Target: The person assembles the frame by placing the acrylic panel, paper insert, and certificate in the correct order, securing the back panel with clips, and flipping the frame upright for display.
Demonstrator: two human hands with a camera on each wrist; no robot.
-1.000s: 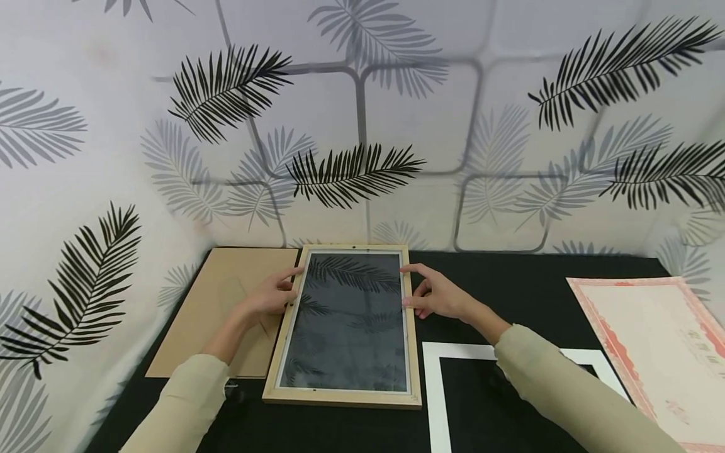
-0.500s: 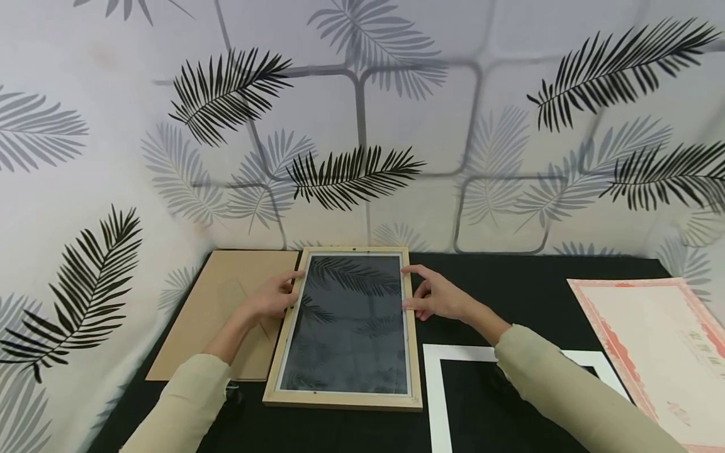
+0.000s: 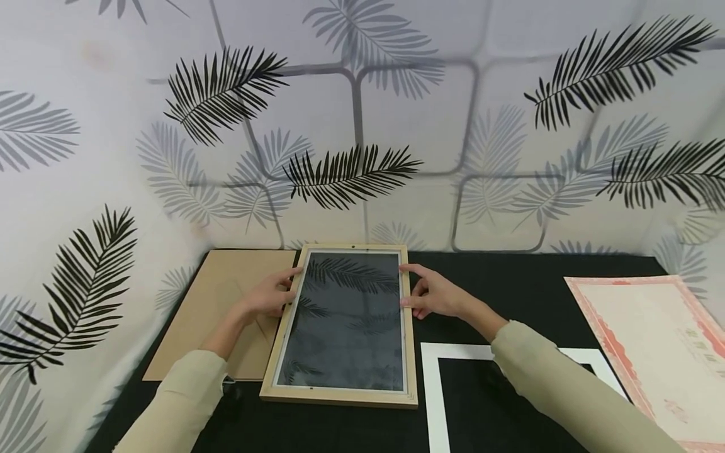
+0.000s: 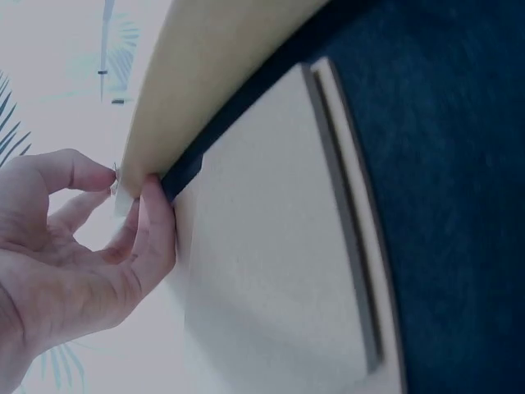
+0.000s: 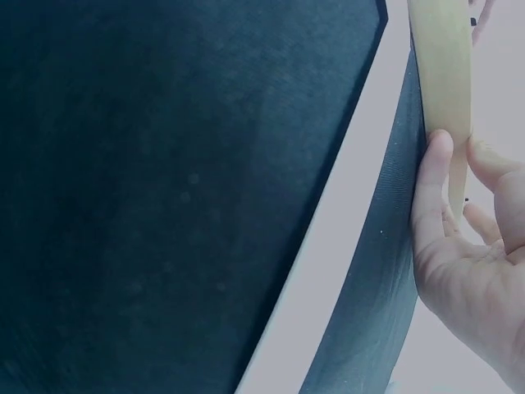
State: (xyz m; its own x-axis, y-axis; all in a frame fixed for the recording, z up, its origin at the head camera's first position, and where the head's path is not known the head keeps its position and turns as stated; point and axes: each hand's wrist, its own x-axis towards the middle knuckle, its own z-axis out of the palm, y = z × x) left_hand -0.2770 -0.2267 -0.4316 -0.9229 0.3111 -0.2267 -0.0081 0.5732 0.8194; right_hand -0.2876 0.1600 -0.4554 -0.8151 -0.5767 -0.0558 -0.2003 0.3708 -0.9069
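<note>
Head view: nearest me lies the white mat (image 3: 436, 402), just right of the wooden frame (image 3: 340, 396). Farther up, my left hand (image 3: 269, 296) and right hand (image 3: 440, 294) pinch opposite sides of that frame; if one grip slackened, it could tilt and jar its glossy pane (image 3: 348, 321).

The head camera is looking forward and down. Up close, wrist cameras are facing the left hand (image 4: 74, 271) and right hand (image 5: 472, 271), all views sharing the wooden frame (image 3: 340, 396).
</note>
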